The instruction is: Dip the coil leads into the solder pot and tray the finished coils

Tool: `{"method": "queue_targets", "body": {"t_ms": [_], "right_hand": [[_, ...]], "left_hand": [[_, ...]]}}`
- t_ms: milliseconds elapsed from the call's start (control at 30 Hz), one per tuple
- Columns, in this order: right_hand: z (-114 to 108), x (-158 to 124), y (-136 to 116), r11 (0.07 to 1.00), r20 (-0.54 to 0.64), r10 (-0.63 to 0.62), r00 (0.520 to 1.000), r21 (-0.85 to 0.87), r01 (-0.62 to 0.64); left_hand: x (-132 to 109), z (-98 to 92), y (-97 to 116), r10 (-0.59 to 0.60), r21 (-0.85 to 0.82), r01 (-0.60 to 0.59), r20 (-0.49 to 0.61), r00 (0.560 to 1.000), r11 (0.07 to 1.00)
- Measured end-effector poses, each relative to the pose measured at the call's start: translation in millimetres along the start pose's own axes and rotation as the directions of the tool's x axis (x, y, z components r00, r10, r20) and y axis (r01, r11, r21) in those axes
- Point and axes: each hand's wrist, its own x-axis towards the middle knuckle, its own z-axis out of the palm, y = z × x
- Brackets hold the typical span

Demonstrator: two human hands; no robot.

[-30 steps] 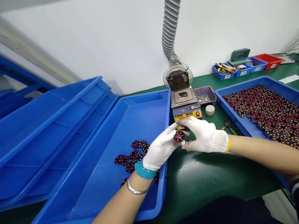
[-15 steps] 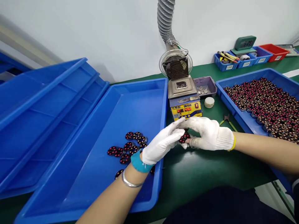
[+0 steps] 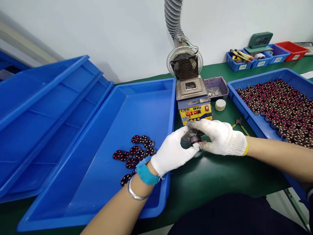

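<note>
Both my gloved hands meet over the green table, in front of the yellow-fronted solder pot (image 3: 195, 112). Between their fingers they grip one small motor stator (image 3: 195, 139), a dark round part whose grey side wall faces me. My left hand (image 3: 172, 151) closes on it from the left, thumb along its lower edge. My right hand (image 3: 217, 135) curls over it from the right, and the fingers hide part of it. Several like stators (image 3: 140, 154), with red or copper windings, lie in the blue tray (image 3: 102, 182) under my left forearm.
Many more stators fill a blue tray (image 3: 267, 130) on the right. Green-handled cutters (image 3: 239, 124), a round white tin (image 3: 220, 105) and a purple bin (image 3: 223, 88) lie near the pot. An exhaust hose (image 3: 173, 18) hangs above it. Stacked blue trays (image 3: 53, 107) lean at left.
The stator has been turned between my fingers: its wound face showed before, its side wall shows now. My left hand has opened its arch a little around it. The view has shifted slightly.
</note>
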Motion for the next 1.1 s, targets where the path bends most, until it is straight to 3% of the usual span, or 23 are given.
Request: {"method": "queue_targets", "body": {"t_ms": [67, 167, 267, 333, 433, 567, 767, 1000, 1100], "right_hand": [[2, 1, 2, 0.988, -0.047, 0.06, 0.997, 0.143, -0.053], [8, 5, 8, 0.899, -0.082, 0.178, 0.981, 0.418, -0.129], [14, 8, 10, 0.813, 0.035, 0.225, 0.974, 0.544, -0.207], [17, 8, 8, 0.785, 0.142, 0.235, 0.962, 0.556, -0.274], [18, 8, 3, 0.765, 0.172, 0.253, 0.952, 0.567, -0.306], [18, 10, 0, 0.72, 0.139, 0.258, 0.956, 0.632, -0.286], [20, 10, 5, 0.728, 0.062, 0.252, 0.966, 0.646, -0.231], [20, 6, 5, 0.781, -0.014, 0.303, 0.953, 0.577, -0.24], [16, 7, 5, 0.714, 0.025, 0.287, 0.958, 0.661, -0.231]], "left_hand": [[1, 1.1, -3, -0.092, -0.169, 0.096, 0.032, 0.995, 0.981], [1, 1.1, -4, -0.248, -0.477, 0.239, 0.045, 0.968, 0.846], [3, 0.5, -3, -0.325, -0.679, 0.267, 0.044, 0.945, 0.684], [4, 0.5, -5, -0.336, -0.73, 0.249, 0.028, 0.941, 0.636], [6, 1.8, -11, -0.34, -0.701, 0.221, -0.032, 0.94, 0.678], [8, 4.1, -14, -0.313, -0.604, 0.202, -0.083, 0.946, 0.771], [6, 3.6, -10, -0.226, -0.431, 0.131, -0.176, 0.958, 0.893], [6, -2.4, -9, -0.196, -0.267, 0.174, -0.056, 0.979, 0.948], [5, -4.1, -6, -0.272, -0.348, 0.257, 0.005, 0.962, 0.902]]}}
